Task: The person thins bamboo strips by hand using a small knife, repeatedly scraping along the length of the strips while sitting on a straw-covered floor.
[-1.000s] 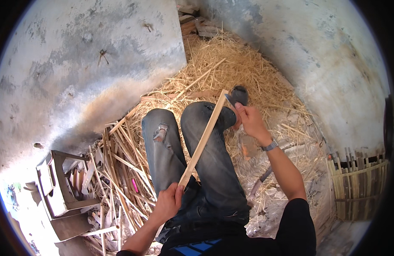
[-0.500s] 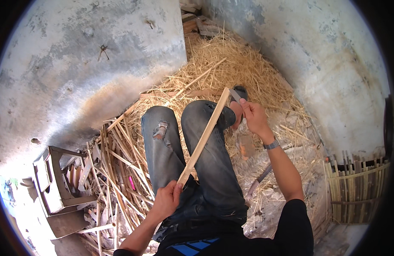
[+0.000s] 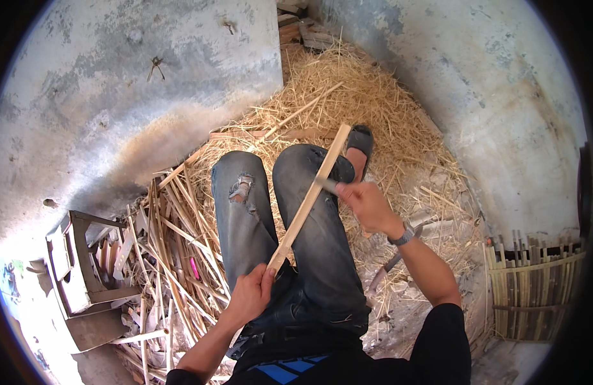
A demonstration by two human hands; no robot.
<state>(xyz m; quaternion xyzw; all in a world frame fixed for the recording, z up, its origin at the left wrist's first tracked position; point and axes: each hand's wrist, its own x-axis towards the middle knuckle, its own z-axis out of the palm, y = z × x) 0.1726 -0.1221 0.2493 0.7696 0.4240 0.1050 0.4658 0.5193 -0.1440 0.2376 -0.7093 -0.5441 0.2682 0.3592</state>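
In a corner of stained grey concrete walls [image 3: 117, 83], over a straw-littered floor [image 3: 386, 96], our left hand [image 3: 250, 294] grips the long pale bamboo strip's [image 3: 307, 200] lower end across our jeans; our right hand [image 3: 367, 204] closes around a blade handle against it

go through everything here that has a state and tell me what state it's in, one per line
Bamboo strip: held slanted across the knees.
Left hand: gripping the strip's near end.
Right hand: closed on a blade handle at the strip.
Jeans: torn at left knee.
Wooden stool: tipped over.

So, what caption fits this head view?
Left hand grips a bamboo strip while right hand shaves it with a blade.
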